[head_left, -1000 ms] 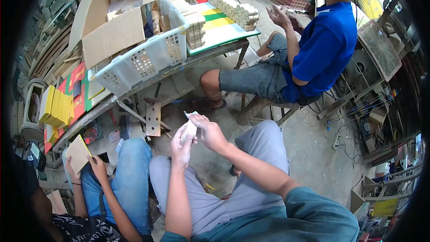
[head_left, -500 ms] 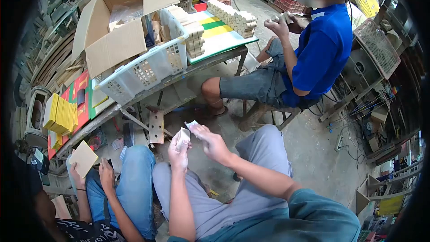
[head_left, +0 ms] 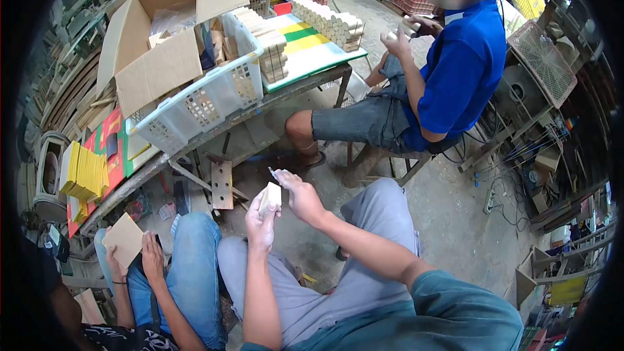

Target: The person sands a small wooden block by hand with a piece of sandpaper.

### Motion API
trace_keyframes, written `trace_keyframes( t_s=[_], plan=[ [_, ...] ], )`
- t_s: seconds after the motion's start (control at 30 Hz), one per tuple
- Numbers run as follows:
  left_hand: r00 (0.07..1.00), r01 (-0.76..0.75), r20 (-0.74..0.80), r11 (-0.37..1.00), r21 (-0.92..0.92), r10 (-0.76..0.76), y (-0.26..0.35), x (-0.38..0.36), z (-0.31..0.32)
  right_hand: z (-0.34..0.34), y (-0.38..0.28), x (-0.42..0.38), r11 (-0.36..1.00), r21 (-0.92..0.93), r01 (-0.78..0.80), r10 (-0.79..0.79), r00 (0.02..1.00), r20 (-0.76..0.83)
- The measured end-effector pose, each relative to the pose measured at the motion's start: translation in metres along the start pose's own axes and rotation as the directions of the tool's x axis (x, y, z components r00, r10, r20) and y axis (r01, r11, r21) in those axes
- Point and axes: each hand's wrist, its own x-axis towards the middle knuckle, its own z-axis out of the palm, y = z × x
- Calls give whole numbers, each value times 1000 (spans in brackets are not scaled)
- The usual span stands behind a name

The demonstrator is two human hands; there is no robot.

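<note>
A small pale wooden block (head_left: 273,193) stands up in my left hand (head_left: 261,224), whose fingers and thumb close around its lower part. Just to the right of the block is my right hand (head_left: 301,200), with a small gap between them. Its fingers are bent together over a thin, light-coloured piece that looks like folded sandpaper (head_left: 273,173), mostly hidden by the fingertips. Both hands are above my lap, in front of my grey trousers (head_left: 383,227).
At left, a co-worker's hands hold a flat board (head_left: 125,242). A person in a blue shirt (head_left: 465,68) sits opposite holding small wooden pieces. A bench carries a white crate (head_left: 201,107), a cardboard box (head_left: 159,68), stacked wooden rods (head_left: 328,23) and yellow-edged pieces (head_left: 84,172).
The wooden block has turned in my left hand and shows a broader face. My right hand has shifted slightly left and up. The left co-worker's board has turned, and their other hand now touches it.
</note>
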Motion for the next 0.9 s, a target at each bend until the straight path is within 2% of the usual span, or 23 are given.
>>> trace_keyframes(
  t_s=[0.03,0.1,0.17,0.2,0.23,0.27,0.3,0.33,0.37,0.4,0.43,0.5,0.53,0.57,0.63,0.7,0.77,0.8,0.83,0.9],
  plan=[
    [1000,-9,8,1000,3,9,-1,1,-2,-2,3,4,1000,-2,24,-24,998,-59],
    [991,50,-127,997,65,-42,-3,3,-11,-5,-5,-2,986,55,154,-148,983,-110],
    [994,30,-111,999,44,-25,-6,5,-11,-8,-28,-21,968,183,170,-167,985,-32],
    [996,18,-90,1000,24,-15,-8,5,-8,-6,-32,-28,961,165,222,-230,973,30],
    [998,9,-66,1000,5,-8,-10,3,-6,-4,-31,-24,962,165,220,-228,973,33],
    [1000,26,-3,999,-46,-26,-10,2,-7,0,-28,-19,975,151,161,-160,987,-23],
    [999,37,0,998,-42,-37,-7,-1,-5,1,-23,-12,985,140,103,-92,993,-80],
    [1000,14,-1,999,-40,-14,-3,-1,-4,-2,-7,1,991,110,81,-78,997,-28],
    [1000,-15,-1,999,-37,15,0,0,-5,-1,2,5,996,65,56,-51,996,-70],
    [998,-12,-68,999,31,14,-1,1,-8,-5,-1,4,992,69,102,-95,991,-92],
    [997,-21,-71,999,35,24,0,4,-12,-8,-7,-1,986,72,148,-140,984,-108],
    [992,28,-125,994,106,-15,0,4,-13,-7,-23,-21,968,184,170,-174,985,3],
    [993,25,-115,998,57,-18,-2,3,-8,-10,-34,-25,967,137,216,-229,970,82],
    [993,27,-115,998,50,-21,-1,2,-5,-8,-28,-22,968,132,214,-227,970,87],
    [1000,11,-18,1000,-24,-11,2,1,1,1,-8,-11,996,60,71,-71,997,-1],
    [1000,-12,-4,999,-43,12,0,4,-2,-1,1,1,999,-1,39,-39,999,-11],
    [989,50,-141,995,87,-38,-5,4,-13,-8,-14,-4,984,87,153,-149,987,-53],
    [988,45,-152,989,144,-23,-4,5,-14,-9,-27,-13,978,165,129,-127,992,-20],
    [987,45,-158,989,142,-22,-5,4,-13,-8,-31,-21,964,203,172,-182,983,30],
    [992,79,-96,993,-88,-87,-8,1,-8,-4,-30,-19,962,150,229,-237,971,40]
  ],
)
